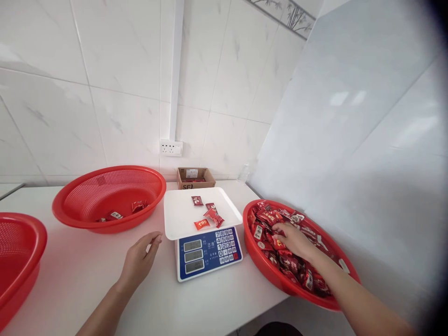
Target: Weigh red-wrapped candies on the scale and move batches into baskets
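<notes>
My right hand (293,239) reaches into the red basin (259,266) on the right, fingers curled down among its red wrapped candies (271,219); what they grip is hidden. My left hand (140,259) hovers over the white table just left of the scale (209,252), fingers loosely bent and apart, holding nothing. The scale's white tray (182,217) carries several red and orange candy packets (213,215).
A red mesh basket (108,186) with a few packets stands at the back left. Another red basket (17,252) sits at the far left edge. A small cardboard box (195,178) rests against the tiled wall under a socket (171,148). A white wall panel rises on the right.
</notes>
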A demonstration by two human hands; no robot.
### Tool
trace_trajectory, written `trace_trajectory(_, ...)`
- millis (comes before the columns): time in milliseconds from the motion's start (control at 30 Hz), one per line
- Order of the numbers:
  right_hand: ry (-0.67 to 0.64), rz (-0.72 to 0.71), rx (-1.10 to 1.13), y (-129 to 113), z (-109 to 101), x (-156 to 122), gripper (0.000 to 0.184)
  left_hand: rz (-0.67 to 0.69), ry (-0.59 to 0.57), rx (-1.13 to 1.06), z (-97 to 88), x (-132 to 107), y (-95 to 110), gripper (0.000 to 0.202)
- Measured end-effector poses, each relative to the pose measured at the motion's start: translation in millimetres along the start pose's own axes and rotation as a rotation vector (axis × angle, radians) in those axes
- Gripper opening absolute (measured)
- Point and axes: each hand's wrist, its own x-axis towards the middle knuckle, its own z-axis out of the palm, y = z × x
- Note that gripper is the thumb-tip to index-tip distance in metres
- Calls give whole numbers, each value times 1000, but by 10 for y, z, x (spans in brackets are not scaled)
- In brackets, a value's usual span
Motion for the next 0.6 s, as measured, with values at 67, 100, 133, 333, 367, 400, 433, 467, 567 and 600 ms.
trace_trajectory(67,46,42,30,10,-74,38,19,-8,-1,-2,1,-2,-6,32)
trace_trajectory(100,73,68,51,24,-123,56,18,-9,0,-5,2,-3,-10,32)
trace_trajectory(133,107,97,72,38,-176,72,18,-8,0,-9,2,-4,-14,32)
trace_trajectory(333,305,197,261,-127,-403,172,23,-4,3,-37,12,-10,-9,30)
trace_trajectory(367,313,192,323,-224,-408,203,24,-2,1,-43,15,-12,-3,29)
trace_trajectory(400,310,173,385,-342,-401,240,25,0,-3,-49,17,-13,1,28)
trace_trajectory(433,293,141,439,-476,-384,282,26,2,-7,-54,19,-14,4,28)
trace_trajectory(467,264,97,483,-624,-357,329,25,4,-9,-59,21,-15,5,27)
trace_trajectory(567,151,-39,574,-1112,-221,493,20,6,-12,-68,20,-17,1,27)
trace_trajectory(600,115,-70,609,-1276,-162,552,19,7,-10,-69,17,-17,0,27)
